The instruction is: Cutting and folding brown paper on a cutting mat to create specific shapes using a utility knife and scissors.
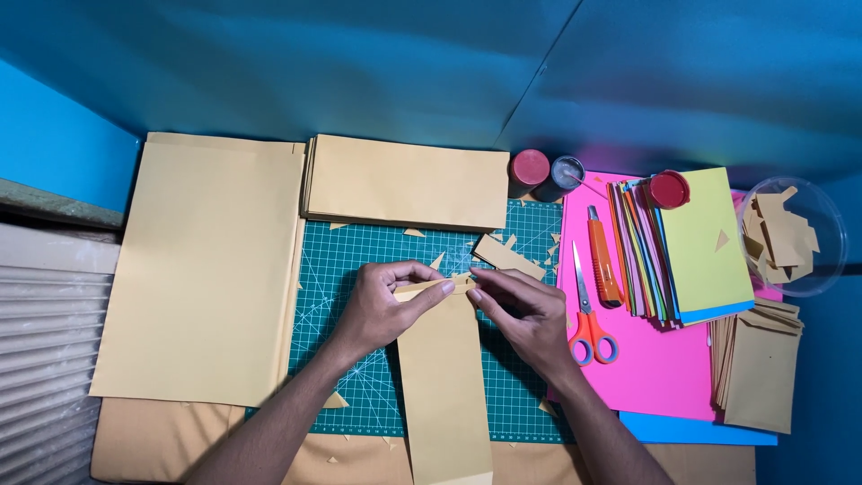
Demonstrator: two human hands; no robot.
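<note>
Closest in, a long tan paper strip [444,386] runs up the green cutting mat [359,260] from the bottom edge, and both hands meet at its far end. The left hand [382,310] pinches the top edge between thumb and forefinger, closed on the paper; the right hand [525,314] does the same from the other side, fingertips pressed onto the small flap turned over at the top. This looks like the folding step: the top flap is being creased down across the strip's width. By my reading, the next move calls for an even press along that fold, keeping both corners level so the flap sits square.

Just right of the right hand, orange-handled scissors [588,314] and an orange utility knife [603,256] lie on a pink sheet [664,368]. Tan offcuts [507,254] scatter over the mat beyond the hands.

Further right, a pile of finished tan envelopes [759,368], and a fanned stack of coloured paper [691,247] with a red lid [669,189] resting on it. A clear round tub [831,238] holds tan paper scraps, loosely heaped.

To the left, a large tan sheet pile [206,269]; beyond the mat, a smaller tan stack [409,180]. At the back, a red-capped jar [528,169] stands beside an open small pot [566,175]; its contents I cannot make out.
</note>
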